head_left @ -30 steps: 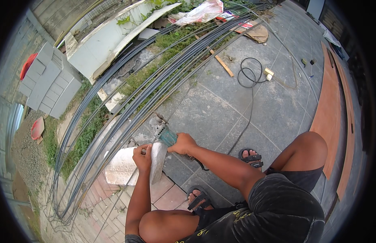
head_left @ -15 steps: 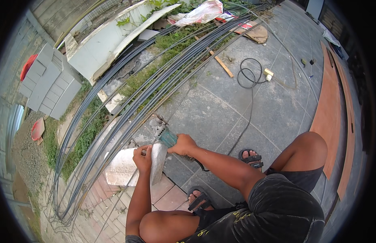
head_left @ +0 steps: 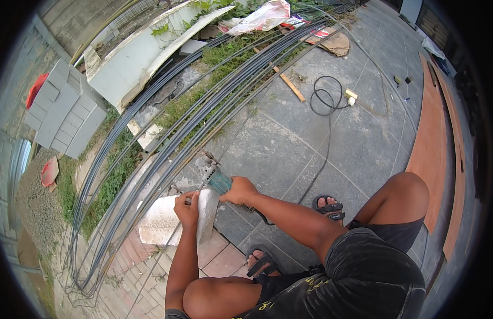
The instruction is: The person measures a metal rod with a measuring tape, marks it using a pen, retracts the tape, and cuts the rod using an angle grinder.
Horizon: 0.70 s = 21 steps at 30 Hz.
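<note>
In my right hand [head_left: 240, 190] is a teal angle grinder [head_left: 220, 182], gripped round its body with the metal head pointing away from me. My left hand [head_left: 187, 209] pinches a thin steel rod [head_left: 162, 250], which slants down toward the lower left across the paving. The rod's upper part runs toward the grinder head, and whether the disc touches it is too small to tell. Below both hands lies a white block [head_left: 160, 222] with a worn, stained face. My left fingers are just above this block.
A long bundle of steel bars [head_left: 185, 125] curves along the left side over weeds. The black power cord [head_left: 329, 139] trails right to a pale socket [head_left: 351, 95]. A wood strip [head_left: 290, 85] lies on the tiles. Brown boards [head_left: 435, 149] lie at right. Grey bricks [head_left: 71, 111] are stacked far left.
</note>
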### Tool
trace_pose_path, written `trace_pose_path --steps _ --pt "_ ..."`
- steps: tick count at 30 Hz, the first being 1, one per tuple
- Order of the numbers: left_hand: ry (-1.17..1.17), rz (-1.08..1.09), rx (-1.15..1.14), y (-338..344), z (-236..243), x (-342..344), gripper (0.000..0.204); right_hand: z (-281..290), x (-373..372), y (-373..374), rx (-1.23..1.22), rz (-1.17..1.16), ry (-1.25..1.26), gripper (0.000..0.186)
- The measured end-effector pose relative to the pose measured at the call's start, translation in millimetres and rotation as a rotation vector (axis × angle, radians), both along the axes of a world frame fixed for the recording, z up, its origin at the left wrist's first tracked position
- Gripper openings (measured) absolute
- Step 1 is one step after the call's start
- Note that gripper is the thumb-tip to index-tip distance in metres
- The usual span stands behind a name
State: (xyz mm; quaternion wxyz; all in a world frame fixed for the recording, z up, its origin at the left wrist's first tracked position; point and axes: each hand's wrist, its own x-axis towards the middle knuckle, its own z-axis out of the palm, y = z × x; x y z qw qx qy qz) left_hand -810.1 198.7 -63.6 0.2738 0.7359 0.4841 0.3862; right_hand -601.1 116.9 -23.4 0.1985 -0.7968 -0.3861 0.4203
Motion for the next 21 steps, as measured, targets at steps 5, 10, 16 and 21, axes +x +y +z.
trace_pose_path --steps 5,10,16,21 --pt "-0.006 -0.010 0.028 1.6 -3.2 -2.6 0.015 -1.0 -1.2 2.3 -0.014 0.019 -0.012 0.076" --pt "0.019 0.012 -0.015 -0.9 1.6 0.6 0.013 -2.0 -0.2 1.0 -0.001 0.012 -0.004 0.076" --pt "0.002 0.009 -0.018 -1.9 1.9 0.8 0.014 -1.3 -0.2 1.3 -0.006 0.006 0.005 0.075" --pt "-0.014 -0.003 0.013 1.1 -3.8 -2.4 0.016 -0.8 -0.9 1.6 -0.003 0.005 0.008 0.075"
